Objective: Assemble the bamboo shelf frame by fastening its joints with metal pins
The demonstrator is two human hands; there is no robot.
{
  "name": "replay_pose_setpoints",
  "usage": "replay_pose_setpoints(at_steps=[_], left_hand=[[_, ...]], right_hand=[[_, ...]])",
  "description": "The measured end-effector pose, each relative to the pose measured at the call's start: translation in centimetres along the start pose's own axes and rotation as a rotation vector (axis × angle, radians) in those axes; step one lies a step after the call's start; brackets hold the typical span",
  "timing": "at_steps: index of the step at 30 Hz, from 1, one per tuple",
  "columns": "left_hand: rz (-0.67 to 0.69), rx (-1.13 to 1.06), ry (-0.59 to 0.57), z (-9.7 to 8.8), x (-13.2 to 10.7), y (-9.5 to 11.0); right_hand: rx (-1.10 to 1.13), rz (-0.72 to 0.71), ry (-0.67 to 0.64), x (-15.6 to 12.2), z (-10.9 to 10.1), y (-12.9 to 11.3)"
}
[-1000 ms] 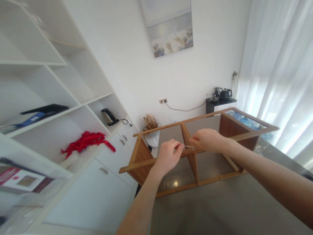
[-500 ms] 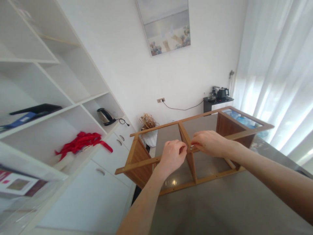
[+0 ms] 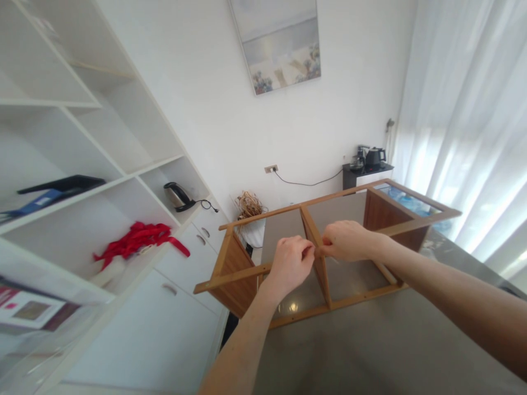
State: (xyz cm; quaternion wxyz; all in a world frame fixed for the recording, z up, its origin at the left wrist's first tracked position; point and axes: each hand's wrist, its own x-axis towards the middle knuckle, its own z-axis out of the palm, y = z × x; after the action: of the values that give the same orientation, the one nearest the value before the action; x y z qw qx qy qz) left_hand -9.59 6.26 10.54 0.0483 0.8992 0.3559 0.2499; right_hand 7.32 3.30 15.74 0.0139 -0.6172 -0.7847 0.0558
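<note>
A wooden shelf frame (image 3: 284, 210) lies on its side on a grey table (image 3: 370, 340), with several crosspieces between its long rails. My left hand (image 3: 291, 259) is closed at the left of the middle shelf board (image 3: 313, 230), its fingertips pinched close to the board's near upper edge. My right hand (image 3: 346, 240) is closed just right of the same spot, its thumb and fingers together at the joint of board and rail. The fingertips of both hands nearly meet there. Whatever they grip is hidden by the fingers.
White shelving (image 3: 152, 170) on the left holds a kettle (image 3: 178, 196) and red ribbon (image 3: 138, 241). Behind the frame stands a pot of dried stalks (image 3: 249, 206). A small black cabinet (image 3: 349, 178) with coffee equipment is at the back right, beside white curtains (image 3: 465, 109).
My right hand has turned slightly, its fingers lowered over the joint. A small shiny metal piece at its fingertips is now covered. My left hand stays nearly still.
</note>
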Motion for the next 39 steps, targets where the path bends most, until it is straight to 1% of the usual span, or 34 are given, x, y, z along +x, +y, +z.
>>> replay_pose_setpoints(at_steps=[2, 4, 5, 7, 8, 10, 11, 12, 15, 18, 21, 23, 25, 26, 28, 31, 33, 37, 39], left_hand=[[0.005, 0.006, 0.001, 0.0, 0.0, 0.0], [0.001, 0.005, 0.004, -0.2, 0.0, -0.1], [-0.004, 0.003, 0.007, -0.3, -0.1, -0.2], [-0.017, -0.006, 0.010, -0.5, -0.2, -0.4], [-0.024, -0.010, 0.011, -0.5, -0.2, -0.5], [-0.036, -0.016, 0.016, -0.6, -0.3, -0.9], [-0.041, -0.018, 0.020, -0.6, -0.4, -1.0], [-0.044, -0.021, 0.025, -0.7, -0.4, -1.2], [-0.065, -0.044, 0.044, -1.0, -0.7, -2.0], [-0.146, -0.084, 0.101, -1.6, -1.0, -2.9], [-0.217, -0.108, 0.131, -1.9, -1.3, -3.3], [-0.201, -0.119, 0.107, -1.7, -1.4, -3.1], [-0.146, -0.125, 0.062, -1.3, -1.4, -2.7], [-0.118, -0.125, 0.038, -1.1, -1.4, -2.5], [-0.079, -0.124, -0.002, -0.8, -1.3, -2.1], [-0.066, -0.125, -0.049, -0.6, -1.1, -1.8], [-0.075, -0.127, -0.090, -0.5, -1.1, -1.6], [-0.114, -0.101, -0.177, -0.4, -1.4, -1.4], [-0.120, -0.064, -0.213, -0.4, -1.4, -1.4]], right_hand=[[0.053, 0.014, -0.026, 0.0, 0.2, -0.2], [0.055, 0.032, 0.020, -0.1, 0.2, 0.1], [0.045, 0.016, 0.060, -0.1, 0.0, 0.4], [0.036, -0.097, 0.122, -0.2, -0.3, 1.1], [0.042, -0.182, 0.131, -0.2, -0.5, 1.3], [0.055, -0.334, 0.107, -0.2, -0.5, 1.5], [0.049, -0.371, 0.097, -0.2, -0.4, 1.4], [0.036, -0.378, 0.095, -0.1, -0.3, 1.3], [-0.030, -0.295, 0.120, 0.3, 0.4, 0.4], [-0.033, -0.152, 0.139, 0.9, 1.1, -0.3], [0.133, -0.028, 0.145, 1.3, 1.5, -0.4], [0.244, 0.018, 0.130, 1.3, 1.6, -0.1], [0.266, 0.026, 0.106, 1.0, 1.5, 0.2], [0.245, 0.006, 0.094, 0.9, 1.4, 0.5], [0.174, -0.065, 0.084, 0.6, 1.3, 0.9], [0.083, -0.169, 0.096, 0.3, 0.9, 1.3], [0.038, -0.162, 0.115, 0.1, 0.6, 1.1], [-0.051, -0.081, 0.125, -0.4, 0.3, 0.0], [-0.095, -0.098, 0.143, -0.4, 0.3, -0.4]])
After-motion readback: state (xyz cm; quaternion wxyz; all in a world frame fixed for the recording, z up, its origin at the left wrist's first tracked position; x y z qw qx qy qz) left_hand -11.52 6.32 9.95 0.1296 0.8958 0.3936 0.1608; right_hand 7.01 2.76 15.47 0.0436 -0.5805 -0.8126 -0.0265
